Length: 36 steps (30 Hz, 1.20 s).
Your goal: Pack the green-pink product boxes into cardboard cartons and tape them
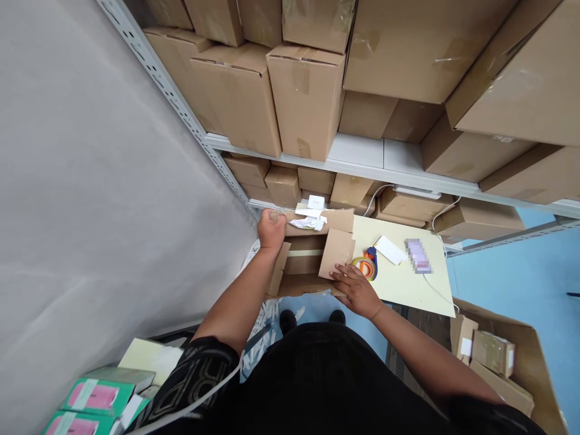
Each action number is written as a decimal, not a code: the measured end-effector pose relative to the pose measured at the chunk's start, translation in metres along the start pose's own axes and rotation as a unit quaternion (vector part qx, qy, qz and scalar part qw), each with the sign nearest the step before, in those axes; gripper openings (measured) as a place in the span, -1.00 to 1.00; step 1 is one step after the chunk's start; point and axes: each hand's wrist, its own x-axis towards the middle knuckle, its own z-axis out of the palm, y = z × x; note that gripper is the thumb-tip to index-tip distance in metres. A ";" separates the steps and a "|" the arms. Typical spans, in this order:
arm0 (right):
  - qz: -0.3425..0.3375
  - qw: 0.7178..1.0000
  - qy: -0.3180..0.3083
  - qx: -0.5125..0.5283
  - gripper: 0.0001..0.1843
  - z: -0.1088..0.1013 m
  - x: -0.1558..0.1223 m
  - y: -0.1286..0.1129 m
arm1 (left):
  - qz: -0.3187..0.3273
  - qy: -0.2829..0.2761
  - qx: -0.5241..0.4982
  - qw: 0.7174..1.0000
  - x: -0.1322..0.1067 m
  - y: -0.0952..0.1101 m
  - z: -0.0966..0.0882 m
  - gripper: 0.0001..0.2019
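Observation:
An open cardboard box (302, 260) rests on the left end of a pale yellow table (408, 284), its flaps spread out. My left hand (270, 229) is closed around the box's far left flap edge. My right hand (356, 289) lies with fingers stretched out on the near right flap (336, 254). White paper scraps (310, 216) lie on the far flap. A tape dispenser with an orange and yellow roll (367, 264) sits just beyond my right hand.
A white card (389, 249) and a cabled device (417, 256) lie on the table. Metal shelving (380, 158) packed with cardboard boxes stands behind. A grey wall (90, 181) is left. Green-pink packs (97, 396) sit lower left; a carton of small boxes (493, 356) lower right.

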 end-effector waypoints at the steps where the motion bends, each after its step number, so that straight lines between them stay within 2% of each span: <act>1: 0.003 1.000 0.025 0.007 -0.80 0.000 0.003 0.000 | -0.001 0.003 -0.008 1.000 0.003 0.000 -0.001 -0.76; 4: 0.027 0.995 0.092 0.036 -0.85 -0.006 0.010 -0.002 | 0.030 -0.026 -0.051 0.998 0.013 -0.002 -0.012 -0.67; 6: 0.051 0.990 0.120 0.058 -0.86 -0.013 0.013 -0.002 | 0.086 -0.103 -0.083 0.987 0.020 -0.011 -0.024 -0.44; 8: 0.076 0.984 0.139 0.078 -0.86 -0.018 0.014 -0.001 | 0.130 -0.203 -0.114 0.964 0.023 -0.030 -0.039 -0.10; 9: 0.086 0.982 0.145 0.087 -0.86 -0.019 0.013 0.000 | 0.131 -0.243 -0.130 0.952 0.023 -0.042 -0.045 0.03; 12: 0.107 0.977 0.147 0.109 -0.87 -0.019 0.010 0.001 | 0.102 -0.309 -0.145 0.934 0.014 -0.079 -0.054 0.15; 14: 0.116 0.977 0.141 0.113 -0.87 -0.015 0.008 0.001 | 0.089 -0.319 -0.130 0.934 0.006 -0.096 -0.051 0.15; 16: 0.123 0.976 0.141 0.113 -0.85 -0.011 0.008 0.002 | 0.089 -0.308 -0.115 0.940 0.000 -0.102 -0.042 0.15; 19: 0.142 0.971 0.149 0.121 -0.80 -0.005 0.011 0.005 | 0.110 -0.294 -0.105 0.944 0.003 -0.097 -0.028 0.18; 22: 0.194 0.960 0.156 0.127 -0.76 0.000 0.016 0.011 | 0.123 -0.300 -0.089 0.942 0.016 -0.087 -0.021 0.24; 24: 0.242 0.948 0.168 0.123 -0.72 0.006 0.019 0.017 | 0.123 -0.299 -0.069 0.944 0.024 -0.084 -0.020 0.19; 25: 0.265 0.941 0.176 0.118 -0.71 0.010 0.021 0.020 | 0.129 -0.298 -0.057 0.944 0.027 -0.084 -0.020 0.11; 30: 0.368 0.900 0.212 0.093 -0.63 0.041 0.024 0.038 | 0.196 -0.314 -0.023 0.929 0.026 -0.093 -0.019 -0.57; 32: 0.398 0.887 0.213 0.100 -0.61 0.053 0.023 0.043 | 0.201 -0.325 -0.029 0.924 0.022 -0.100 -0.022 -0.65; 36: 0.419 0.874 0.215 0.117 -0.59 0.067 0.021 0.049 | 0.231 -0.329 -0.011 0.915 0.012 -0.112 -0.030 -0.62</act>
